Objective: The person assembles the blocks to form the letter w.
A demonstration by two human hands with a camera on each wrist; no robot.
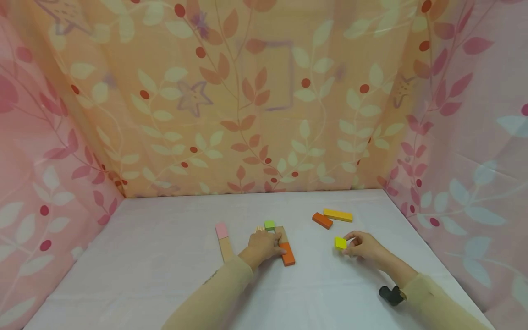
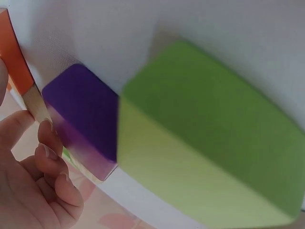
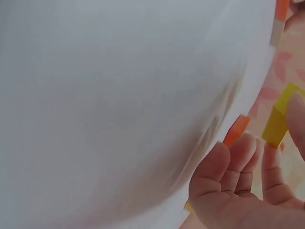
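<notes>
At the middle of the table, my left hand [image 1: 261,247] touches a row made of an orange block [image 1: 287,254] and a plain wooden block [image 1: 280,233], laid end to end. In the left wrist view its index finger [image 2: 21,125] meets the wooden block's edge, and the other fingers curl loosely. A purple block [image 2: 86,112] and a large-looking green block [image 2: 209,124] stand near that hand; the arm hides them from the head view. My right hand [image 1: 365,245] pinches a yellow block [image 1: 340,243] between thumb and fingers.
A small light green block [image 1: 269,225] lies just beyond the left hand. Pink [image 1: 221,230] and wooden [image 1: 226,247] blocks form a row on the left. Another orange block [image 1: 322,220] and a long yellow-orange block [image 1: 338,215] lie at the back right. Patterned curtains [image 1: 247,91] surround the white table [image 1: 144,256].
</notes>
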